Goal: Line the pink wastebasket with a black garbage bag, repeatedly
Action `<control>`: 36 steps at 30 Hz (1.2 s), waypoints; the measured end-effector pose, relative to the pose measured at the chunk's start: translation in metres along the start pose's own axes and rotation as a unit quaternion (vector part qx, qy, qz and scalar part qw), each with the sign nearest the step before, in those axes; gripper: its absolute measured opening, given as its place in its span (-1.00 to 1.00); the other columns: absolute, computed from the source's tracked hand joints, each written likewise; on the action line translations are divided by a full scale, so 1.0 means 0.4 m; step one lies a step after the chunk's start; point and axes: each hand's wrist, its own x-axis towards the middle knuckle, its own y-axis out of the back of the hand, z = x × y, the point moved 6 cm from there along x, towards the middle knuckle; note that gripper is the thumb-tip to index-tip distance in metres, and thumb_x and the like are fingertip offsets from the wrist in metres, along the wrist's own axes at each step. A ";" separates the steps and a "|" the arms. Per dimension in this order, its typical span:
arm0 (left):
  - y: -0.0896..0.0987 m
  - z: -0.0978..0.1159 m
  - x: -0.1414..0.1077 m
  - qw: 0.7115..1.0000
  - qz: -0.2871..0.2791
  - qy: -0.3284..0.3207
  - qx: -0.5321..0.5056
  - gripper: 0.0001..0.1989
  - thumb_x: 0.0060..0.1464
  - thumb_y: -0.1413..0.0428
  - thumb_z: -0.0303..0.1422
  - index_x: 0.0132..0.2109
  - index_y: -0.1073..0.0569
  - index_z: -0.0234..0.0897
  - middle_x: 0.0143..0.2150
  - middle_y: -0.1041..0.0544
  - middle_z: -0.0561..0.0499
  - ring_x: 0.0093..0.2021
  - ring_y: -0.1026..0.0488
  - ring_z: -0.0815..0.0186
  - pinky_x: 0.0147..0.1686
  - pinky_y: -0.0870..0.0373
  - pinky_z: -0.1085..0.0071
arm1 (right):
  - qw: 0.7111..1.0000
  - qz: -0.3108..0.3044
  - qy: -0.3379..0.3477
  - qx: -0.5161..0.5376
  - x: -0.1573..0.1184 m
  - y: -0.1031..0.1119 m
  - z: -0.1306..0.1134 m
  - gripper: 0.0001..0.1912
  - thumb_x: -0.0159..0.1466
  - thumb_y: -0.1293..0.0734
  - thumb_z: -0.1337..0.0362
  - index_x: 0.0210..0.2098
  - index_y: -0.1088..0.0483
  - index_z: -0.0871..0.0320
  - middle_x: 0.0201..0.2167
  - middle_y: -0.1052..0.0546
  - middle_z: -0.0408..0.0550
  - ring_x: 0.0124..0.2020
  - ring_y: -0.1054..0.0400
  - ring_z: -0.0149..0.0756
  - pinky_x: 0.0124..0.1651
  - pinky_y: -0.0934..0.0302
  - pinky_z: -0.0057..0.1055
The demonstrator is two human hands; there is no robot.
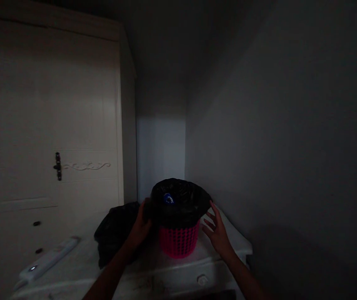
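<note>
A pink lattice basket [180, 242] stands upright on the white cabinet top, lined with a black plastic bag [178, 217] whose edge is folded over the rim. Inside the bag lies a small blue item with white marks [168, 199]; its kind is too dark to tell. At the basket's left side my left hand [141, 224] has its fingers closed on the bag's edge. My right hand [216, 233] is on the other side, fingers spread, with a fingertip at the bag's flared edge. Another black plastic bag [112, 233] lies crumpled left of the basket, partly behind my left forearm.
A white power strip [50, 259] with a small light lies at the left of the white cabinet [178, 281]. Behind it on the left rises a tall wardrobe [87, 104] with dark handles. A grey wall [275, 146] borders the right side. The room is dim.
</note>
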 end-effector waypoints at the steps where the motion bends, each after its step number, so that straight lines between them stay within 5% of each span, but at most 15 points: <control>1: -0.008 0.015 0.001 0.999 -0.025 -0.017 -0.018 -0.01 0.21 -0.16 -0.07 0.55 0.22 -0.17 0.56 -0.04 -0.23 0.51 -0.10 0.07 0.45 -0.12 0.10 | 1.000 -0.002 0.000 -0.013 0.005 -0.005 -0.005 -0.08 0.20 -0.52 0.08 0.44 -0.09 -0.14 0.52 -0.07 0.05 0.34 -0.29 -0.02 0.24 -0.38 -0.04; 4: -0.018 0.066 0.010 0.997 -0.057 -0.043 -0.040 0.09 0.10 -0.28 -0.05 0.55 0.17 -0.15 0.59 0.03 -0.19 0.54 -0.02 0.02 0.46 -0.09 0.12 | 0.999 0.013 -0.001 -0.034 0.027 -0.009 -0.016 -0.22 0.28 -0.43 0.00 0.42 -0.18 -0.05 0.46 -0.21 0.10 0.26 -0.38 -0.03 0.22 -0.40 -0.05; 8: -0.013 0.115 0.032 0.998 -0.053 -0.007 -0.035 -0.13 0.13 -0.22 0.04 0.47 -0.16 -0.13 0.53 -0.15 -0.12 0.50 -0.12 0.02 0.44 -0.15 0.12 | 0.999 0.018 0.011 -0.029 0.058 0.000 -0.021 -0.35 0.33 -0.35 0.04 0.38 -0.25 -0.02 0.42 -0.29 0.09 0.25 -0.38 -0.06 0.20 -0.41 -0.08; 13: -0.009 0.135 0.059 0.995 0.031 0.090 -0.025 -0.37 0.23 0.01 0.10 0.20 -0.49 -0.25 0.20 -0.58 -0.11 0.21 -0.48 0.13 0.22 -0.40 0.22 | 0.994 -0.001 0.053 -0.093 0.077 0.005 -0.031 -0.39 0.30 -0.30 0.18 0.35 -0.31 -0.07 0.37 -0.32 0.07 0.09 -0.47 -0.15 0.02 -0.50 -0.15; 16: -0.017 0.160 0.083 0.990 0.061 0.124 -0.011 -0.45 0.19 -0.02 0.04 -0.02 -0.59 -0.36 -0.09 -0.68 -0.10 -0.05 -0.58 0.13 -0.07 -0.50 0.29 | 0.983 -0.013 0.083 -0.164 0.092 0.004 -0.053 -0.43 0.30 -0.35 0.14 0.30 -0.38 -0.03 0.27 -0.41 0.10 -0.01 -0.51 -0.18 -0.01 -0.51 -0.16; 19: -0.021 0.185 0.104 0.983 0.061 0.159 0.061 -0.60 0.13 -0.08 -0.08 -0.27 -0.61 -0.34 -0.37 -0.64 -0.01 -0.28 -0.57 0.18 -0.37 -0.39 0.42 | 0.967 -0.019 0.127 -0.220 0.116 0.012 -0.085 -0.58 0.36 -0.33 0.08 0.16 -0.51 0.03 0.14 -0.53 0.11 0.04 -0.50 -0.11 0.10 -0.45 -0.08; 22: -0.016 0.198 0.115 0.975 0.057 0.180 0.121 -0.65 0.15 -0.05 -0.16 -0.34 -0.62 -0.32 -0.43 -0.63 0.00 -0.35 -0.56 0.21 -0.46 -0.27 0.46 | 0.948 -0.028 0.162 -0.274 0.139 0.026 -0.112 -0.64 0.40 -0.28 0.05 0.03 -0.59 0.04 0.04 -0.61 0.10 0.08 -0.50 -0.04 0.21 -0.36 0.02; 28: 0.005 0.188 0.127 0.958 0.060 0.195 0.200 -0.67 0.16 -0.02 -0.33 -0.49 -0.56 -0.28 -0.52 -0.58 -0.06 -0.41 -0.55 0.20 -0.50 -0.15 0.45 | 0.926 -0.109 0.171 -0.319 0.178 0.027 -0.160 -0.65 0.43 -0.21 0.08 -0.12 -0.59 0.06 -0.15 -0.66 0.03 -0.11 -0.54 -0.13 0.03 -0.39 -0.21; 36: -0.002 0.195 0.130 0.955 0.038 0.174 0.236 -0.75 0.07 -0.03 -0.46 -0.45 -0.58 -0.26 -0.46 -0.60 -0.01 -0.34 -0.56 0.22 -0.42 -0.20 0.46 | 0.924 -0.099 0.125 -0.347 0.262 0.024 -0.178 -0.71 0.36 -0.13 0.16 -0.22 -0.46 0.10 -0.32 -0.59 -0.06 -0.26 -0.45 -0.21 -0.12 -0.29 -0.34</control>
